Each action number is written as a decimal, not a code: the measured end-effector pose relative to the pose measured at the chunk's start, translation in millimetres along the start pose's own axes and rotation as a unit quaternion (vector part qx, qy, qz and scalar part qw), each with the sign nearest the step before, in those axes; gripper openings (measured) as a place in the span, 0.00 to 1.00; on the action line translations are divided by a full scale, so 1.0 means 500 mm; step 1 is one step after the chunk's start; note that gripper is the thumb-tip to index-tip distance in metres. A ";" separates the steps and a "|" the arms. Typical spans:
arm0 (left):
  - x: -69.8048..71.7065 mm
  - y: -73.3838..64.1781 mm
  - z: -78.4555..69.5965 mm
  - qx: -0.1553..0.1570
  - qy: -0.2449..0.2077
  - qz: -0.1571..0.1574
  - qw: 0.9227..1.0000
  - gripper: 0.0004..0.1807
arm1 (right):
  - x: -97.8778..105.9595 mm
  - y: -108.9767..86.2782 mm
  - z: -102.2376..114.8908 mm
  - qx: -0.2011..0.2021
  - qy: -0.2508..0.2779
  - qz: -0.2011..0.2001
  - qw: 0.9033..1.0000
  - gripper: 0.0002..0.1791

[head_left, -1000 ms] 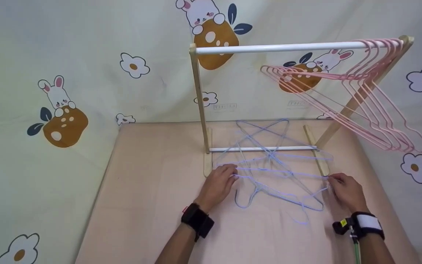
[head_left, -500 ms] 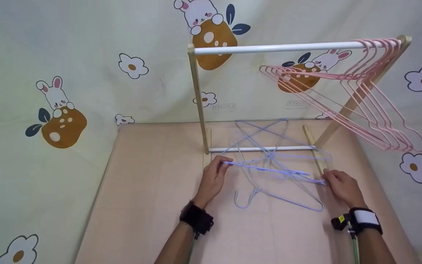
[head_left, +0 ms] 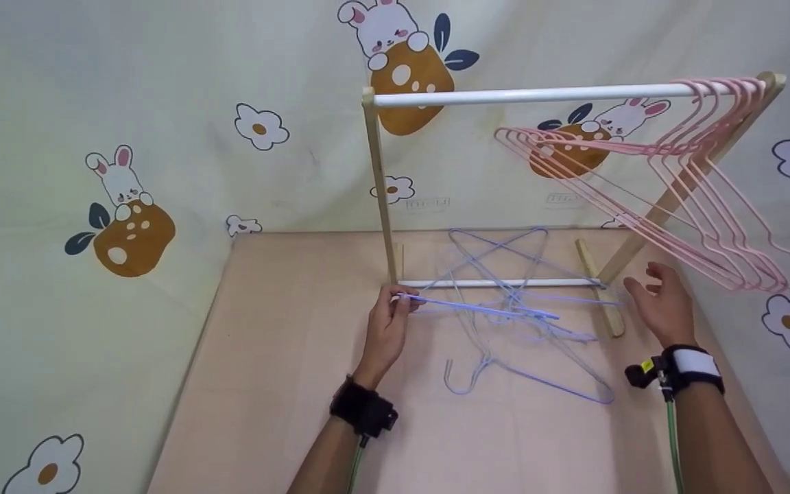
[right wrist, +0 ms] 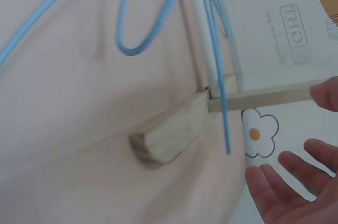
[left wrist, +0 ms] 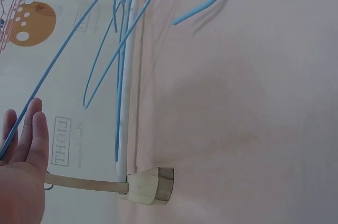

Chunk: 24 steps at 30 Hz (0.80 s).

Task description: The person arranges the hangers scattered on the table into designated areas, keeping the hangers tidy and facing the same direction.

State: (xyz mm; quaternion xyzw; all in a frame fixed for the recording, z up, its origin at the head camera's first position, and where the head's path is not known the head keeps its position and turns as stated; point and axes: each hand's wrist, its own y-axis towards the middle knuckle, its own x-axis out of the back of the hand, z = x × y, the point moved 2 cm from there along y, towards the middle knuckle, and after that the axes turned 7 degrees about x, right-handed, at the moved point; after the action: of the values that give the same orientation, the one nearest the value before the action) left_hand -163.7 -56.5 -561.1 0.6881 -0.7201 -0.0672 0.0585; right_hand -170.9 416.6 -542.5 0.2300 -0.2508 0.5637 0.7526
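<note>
My left hand (head_left: 387, 322) grips one end of a thin blue clothes hanger (head_left: 477, 306), whose length reaches right, over other blue hangers. In the left wrist view this hanger (left wrist: 58, 57) runs up from between the fingers (left wrist: 38, 137). My right hand (head_left: 666, 305) holds nothing; its fingers are spread and lightly bent, beside the rack's right wooden foot (head_left: 611, 319). In the right wrist view, the fingers (right wrist: 303, 168) are apart from the blue hanger end (right wrist: 227, 134). Another blue hanger (head_left: 546, 381) lies with its hook toward me.
A wooden rack with a white top bar (head_left: 539, 95) and a lower white bar (head_left: 559, 282) stands at the back. Several pink hangers (head_left: 697, 147) hang at its right end. More blue hangers (head_left: 498, 243) overlap at its base. A patterned cloth wall (head_left: 299, 171) rises behind.
My right hand has let go of the blue hanger and moved up and right, its fingers now spread. My left hand has lifted its end of the hanger and moved slightly left.
</note>
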 end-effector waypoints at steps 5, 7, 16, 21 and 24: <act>0.017 0.003 -0.001 -0.003 -0.006 -0.016 1.000 0.09 | -0.017 0.032 0.016 0.028 0.046 0.015 0.998 0.48; 0.022 0.003 0.001 -0.001 -0.013 -0.018 1.000 0.09 | -0.024 0.040 0.017 0.039 0.068 0.021 0.997 0.49; 0.040 -0.003 0.024 0.038 -0.029 -0.036 0.998 0.07 | -0.056 0.061 0.002 0.002 0.141 0.072 0.987 0.50; 0.050 -0.005 0.041 0.054 -0.022 -0.044 0.997 0.09 | -0.076 0.073 -0.003 -0.015 0.174 0.079 0.982 0.48; 0.058 -0.005 0.049 0.068 -0.012 -0.056 0.996 0.08 | -0.086 0.081 -0.002 -0.017 0.176 0.083 0.981 0.47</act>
State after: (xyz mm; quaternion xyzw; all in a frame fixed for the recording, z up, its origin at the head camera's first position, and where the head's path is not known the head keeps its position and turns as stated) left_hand -166.8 -85.1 -585.8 0.7287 -0.6842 -0.0291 -0.0006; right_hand -219.8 396.3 -567.9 0.0926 -0.1421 0.6515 0.7394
